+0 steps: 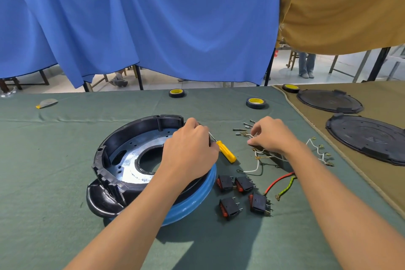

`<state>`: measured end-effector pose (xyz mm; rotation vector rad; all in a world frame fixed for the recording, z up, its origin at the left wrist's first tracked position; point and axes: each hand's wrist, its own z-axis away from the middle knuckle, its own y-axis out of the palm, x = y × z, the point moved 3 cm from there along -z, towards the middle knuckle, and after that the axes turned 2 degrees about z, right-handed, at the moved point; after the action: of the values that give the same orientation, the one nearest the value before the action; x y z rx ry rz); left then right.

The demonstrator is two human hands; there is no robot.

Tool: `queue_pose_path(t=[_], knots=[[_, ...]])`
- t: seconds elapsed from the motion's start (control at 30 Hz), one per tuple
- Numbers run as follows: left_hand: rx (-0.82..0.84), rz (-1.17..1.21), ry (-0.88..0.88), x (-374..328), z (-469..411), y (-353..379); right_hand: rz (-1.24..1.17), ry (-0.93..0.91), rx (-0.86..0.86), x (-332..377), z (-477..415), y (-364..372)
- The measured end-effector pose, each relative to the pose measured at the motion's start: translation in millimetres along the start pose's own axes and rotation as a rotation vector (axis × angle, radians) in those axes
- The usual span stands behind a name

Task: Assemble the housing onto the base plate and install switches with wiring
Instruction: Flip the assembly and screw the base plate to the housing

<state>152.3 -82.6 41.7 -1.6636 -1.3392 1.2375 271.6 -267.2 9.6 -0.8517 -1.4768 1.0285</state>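
Observation:
The black round housing [103, 155] sits over the shiny metal base plate [131, 160], on a blue ring [197, 199] left of centre. My left hand [188, 149] lies on the housing's right rim with its fingers curled over the edge. A yellow-handled screwdriver [226, 151] lies on the cloth just right of that hand. My right hand [271, 136] pinches the white wire harness [317, 149] near small screws [245, 126]. Several black and red rocker switches [230, 207] lie in front. Beside them lie a red wire [278, 182] and a green-yellow wire [287, 186].
Two tape rolls [176, 92] [256, 102] lie on the green cloth [43, 160] at the back, a third [290, 88] on the tan cloth. Two black round covers [328, 101] [368, 138] lie at the right. A blue curtain [153, 17] hangs behind the table.

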Motion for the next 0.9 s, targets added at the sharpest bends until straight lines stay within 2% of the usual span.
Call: queue_pose_path(t=[0.27, 0.43, 0.6, 0.83, 0.9], knots=[[0.009, -0.007, -0.001, 0, 0, 1, 0.076, 0.015, 0.175, -12, 3, -19], [0.019, 0.011, -0.005, 0, -1, 0, 0.047, -0.080, -0.054, 8, -7, -12], [0.015, 0.100, -0.045, 2, -1, -2, 0.140, -0.244, -0.031, 30, -20, 7], [0.021, 0.258, -0.137, 8, -2, -6, 0.240, -0.228, -0.042, 32, -26, 19], [0.029, 0.289, -0.154, 10, -2, -6, 0.201, -0.239, -0.064, 36, -23, 16]])
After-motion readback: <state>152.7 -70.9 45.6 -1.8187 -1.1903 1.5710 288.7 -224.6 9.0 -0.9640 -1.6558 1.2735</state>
